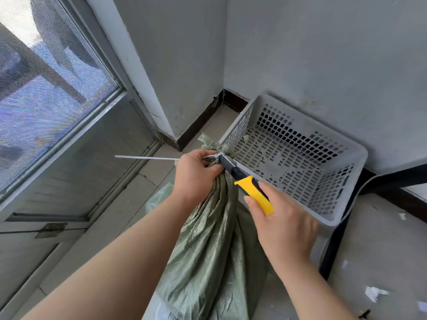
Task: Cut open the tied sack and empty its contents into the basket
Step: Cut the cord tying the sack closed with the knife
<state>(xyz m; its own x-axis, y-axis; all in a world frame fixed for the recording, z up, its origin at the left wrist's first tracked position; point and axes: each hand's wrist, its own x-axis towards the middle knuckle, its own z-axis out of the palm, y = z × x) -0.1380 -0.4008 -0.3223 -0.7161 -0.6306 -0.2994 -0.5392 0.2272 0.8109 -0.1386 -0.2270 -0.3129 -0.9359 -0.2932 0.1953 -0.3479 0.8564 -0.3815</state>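
Green woven plastic sack (pixel 208 239): on the floor just beside the grey perforated plastic basket (pixel 238 125), long axis rising from body to gathered neck, which points toward the basket. Left hand (pixel 194 179) clamps the neck; right hand (pixel 284 225) grips a yellow-handled cutter (pixel 251 190), its tip at the white plastic zip tie (pixel 147 158). Status, as judged: tie uncut, emptying not begun.

green woven sack (pixel 208 245), grey perforated basket (pixel 346 199), yellow-black cutter (pixel 251 190)

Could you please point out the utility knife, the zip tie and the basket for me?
utility knife (pixel 253 191): head view, on its yellow handle.
zip tie (pixel 147 157): head view, on its long free tail.
basket (pixel 359 154): head view, on the far right corner of its rim.
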